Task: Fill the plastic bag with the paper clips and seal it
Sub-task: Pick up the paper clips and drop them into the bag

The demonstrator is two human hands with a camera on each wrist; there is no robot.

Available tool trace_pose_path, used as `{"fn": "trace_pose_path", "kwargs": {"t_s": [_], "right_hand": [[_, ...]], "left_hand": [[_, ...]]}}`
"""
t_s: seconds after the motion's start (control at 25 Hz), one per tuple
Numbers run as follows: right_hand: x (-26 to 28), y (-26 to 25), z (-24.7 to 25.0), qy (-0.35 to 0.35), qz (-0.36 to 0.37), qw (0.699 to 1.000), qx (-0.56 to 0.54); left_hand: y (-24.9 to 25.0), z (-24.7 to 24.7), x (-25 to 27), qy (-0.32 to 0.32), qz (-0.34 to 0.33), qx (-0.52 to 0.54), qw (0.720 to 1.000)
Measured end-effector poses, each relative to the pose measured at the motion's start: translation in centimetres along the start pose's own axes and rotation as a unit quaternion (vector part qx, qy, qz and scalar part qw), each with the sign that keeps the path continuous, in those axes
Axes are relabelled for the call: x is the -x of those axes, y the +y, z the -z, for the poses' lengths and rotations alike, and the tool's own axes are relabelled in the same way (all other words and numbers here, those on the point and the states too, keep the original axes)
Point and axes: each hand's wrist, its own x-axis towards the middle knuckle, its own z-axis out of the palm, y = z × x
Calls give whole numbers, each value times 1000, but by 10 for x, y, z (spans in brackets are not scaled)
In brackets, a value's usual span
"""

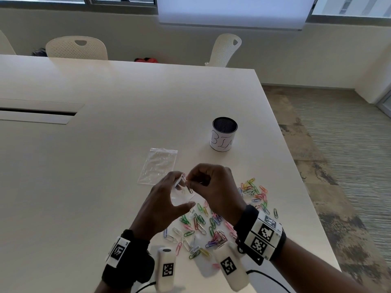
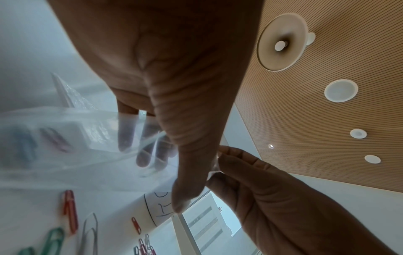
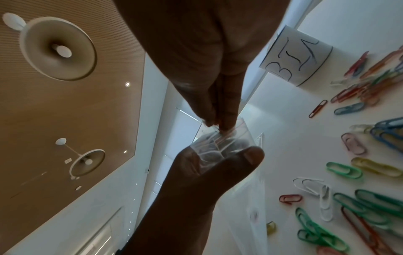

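The filling is barely begun, by the look of it. The left hand (image 1: 163, 199) holds a small clear bag (image 1: 182, 194) up off the table (image 1: 105, 155), near its front edge, its grip curled round the bag with the thumb stretched beneath and the fingers behind the film; the left wrist view shows those fingers (image 2: 126, 132) through the plastic. The right hand (image 1: 211, 185) has its grip pinched narrow at the bag's mouth, on the rim or on a clip (image 1: 189, 189) going in; I cannot tell which. Whether any clips are in the bag is unclear, so nearly all the loading is left, and the sealing after it. Beyond the hands, toward the far edge, a second bag (image 1: 157, 166) lies flat and seemingly empty. To the right and in front of the hands the coloured clips (image 1: 203, 227) lie scattered in a loose spread that runs toward the table's right edge. Farther back on the right a mesh cup (image 1: 224, 134) stands upright with a paper label, well apart from the work. Nothing blocks the hands; the likely hindrance is the narrow, limp mouth of the bag, and clips hooked into one another in the heap.
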Motion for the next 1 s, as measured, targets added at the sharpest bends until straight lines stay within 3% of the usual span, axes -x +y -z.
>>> {"fn": "trace_pose_path", "kwargs": {"t_s": [0.2, 0.36, 0.56, 0.84, 1.0], "right_hand": [[-7, 0, 20, 8, 12, 999, 46], [-33, 45, 60, 57, -64, 985, 149], [-47, 99, 67, -32, -154, 936, 314], [-31, 87, 47, -188, -48, 924, 329], [-18, 80, 48, -239, -46, 898, 366]], "left_hand": [[-2, 0, 0, -1, 1, 11, 1000], [-2, 0, 2, -2, 3, 17, 1000], [-1, -1, 0, -6, 7, 20, 1000], [-1, -1, 0, -5, 9, 13, 1000], [0, -3, 1, -5, 12, 11, 1000]]}}
